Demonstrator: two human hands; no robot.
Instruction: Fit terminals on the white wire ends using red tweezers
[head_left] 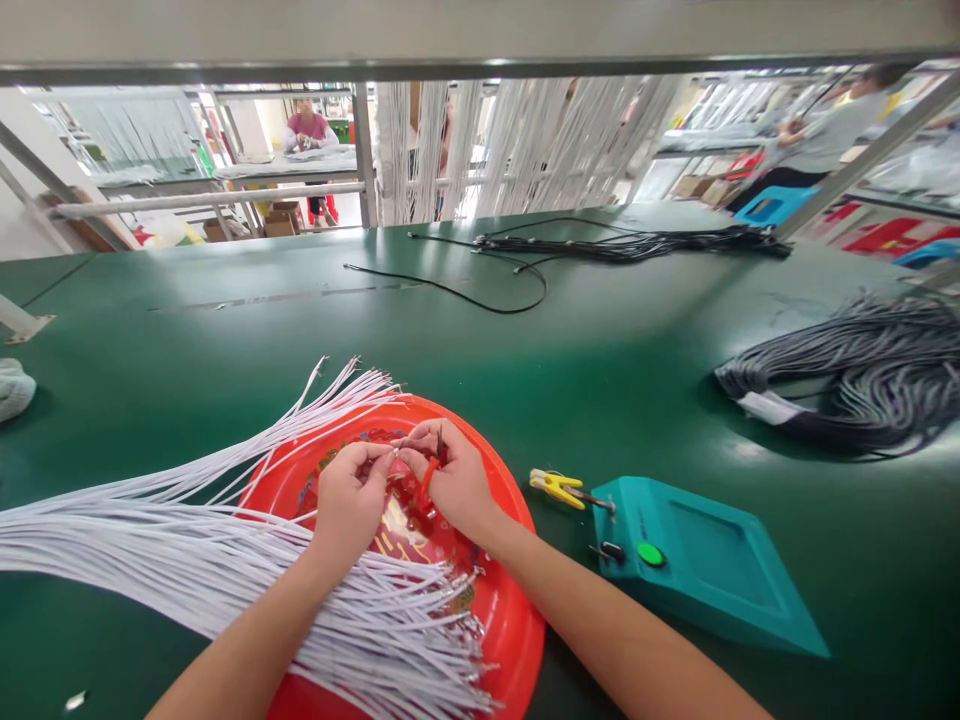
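Observation:
Over a red plastic tray (517, 600), my left hand (352, 495) is closed in a pinch on the end of a white cable. My right hand (457, 480) meets it fingertip to fingertip. In that hand sits a small tool with red-orange handles (427, 485) and a dark tip, which looks like scissors; fingers hide part of it. A large bundle of white cables (187, 550) comes in from the left and lies across the tray, under my left forearm. Some bare-tipped cable ends (360, 385) fan out at the tray's far rim.
Right of the tray stands a teal box (712, 560) with a green button and a yellow clip (556, 487). Black cables (637, 243) lie at the back of the green table (225, 380). A coiled dark bundle (847, 380) rests at right. Co-workers sit beyond.

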